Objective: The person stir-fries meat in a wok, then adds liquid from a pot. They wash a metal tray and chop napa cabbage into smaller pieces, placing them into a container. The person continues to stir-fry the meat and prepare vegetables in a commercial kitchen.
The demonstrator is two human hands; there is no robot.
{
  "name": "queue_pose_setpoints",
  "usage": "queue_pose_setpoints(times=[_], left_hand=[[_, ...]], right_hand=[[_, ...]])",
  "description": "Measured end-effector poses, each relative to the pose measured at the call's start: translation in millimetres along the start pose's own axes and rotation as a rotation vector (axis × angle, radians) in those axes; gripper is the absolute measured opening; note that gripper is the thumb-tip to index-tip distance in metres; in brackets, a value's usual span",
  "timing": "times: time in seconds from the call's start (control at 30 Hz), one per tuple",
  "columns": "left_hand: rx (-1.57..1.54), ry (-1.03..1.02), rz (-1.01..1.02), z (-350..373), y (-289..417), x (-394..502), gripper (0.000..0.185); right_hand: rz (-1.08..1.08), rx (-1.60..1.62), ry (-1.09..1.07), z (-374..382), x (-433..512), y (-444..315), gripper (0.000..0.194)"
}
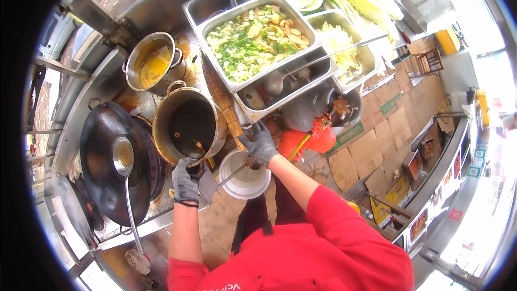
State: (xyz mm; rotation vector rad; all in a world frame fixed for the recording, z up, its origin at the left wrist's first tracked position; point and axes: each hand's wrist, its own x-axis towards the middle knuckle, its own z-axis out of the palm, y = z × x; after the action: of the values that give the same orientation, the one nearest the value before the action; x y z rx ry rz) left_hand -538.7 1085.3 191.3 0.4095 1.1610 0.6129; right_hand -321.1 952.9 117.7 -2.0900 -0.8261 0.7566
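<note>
My left hand [185,181], in a grey glove, is at the near rim of a metal stockpot [221,129] holding dark liquid; its fingers seem to grip the pot's handle, which they hide. My right hand [260,143], also gloved, reaches to the near corner of a steel pan [252,114], beside the bound handle of a bamboo wok brush [230,119]. What its fingers touch is hard to tell. Below it a white bucket [245,188] stands with a ladle [233,177] across it. A black wok [105,186] with a perforated skimmer [123,157] lies at the left.
Behind the stockpot is a second pot [151,36] with yellow liquid. Steel pans hold chopped scallions with ginger slices [254,40] and shredded cabbage [339,48]. An orange-red plastic bag [319,139] is right of my right hand. Flattened cardboard [379,141] covers the floor.
</note>
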Motion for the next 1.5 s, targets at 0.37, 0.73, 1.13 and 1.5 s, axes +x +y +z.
queue_pose_setpoints(times=[0.37,0.73,1.13,1.5], left_hand=[[-0.074,0.088,0.049,40,-2,39,0.015],[0.014,0.186,-0.063,4,-36,-6,0.056],[0.026,0.342,-0.186,-39,-155,-123,0.015],[-0.068,0.302,-0.109,-59,-176,-172,0.021]], right_hand=[[0.145,0.070,-0.009,-48,-70,57,0.045],[0.174,-0.019,-0.031,-109,-76,108,0.033],[0.256,-0.151,-0.412,-156,-59,181,0.034],[0.115,-0.252,-0.528,-151,-75,157,0.033]])
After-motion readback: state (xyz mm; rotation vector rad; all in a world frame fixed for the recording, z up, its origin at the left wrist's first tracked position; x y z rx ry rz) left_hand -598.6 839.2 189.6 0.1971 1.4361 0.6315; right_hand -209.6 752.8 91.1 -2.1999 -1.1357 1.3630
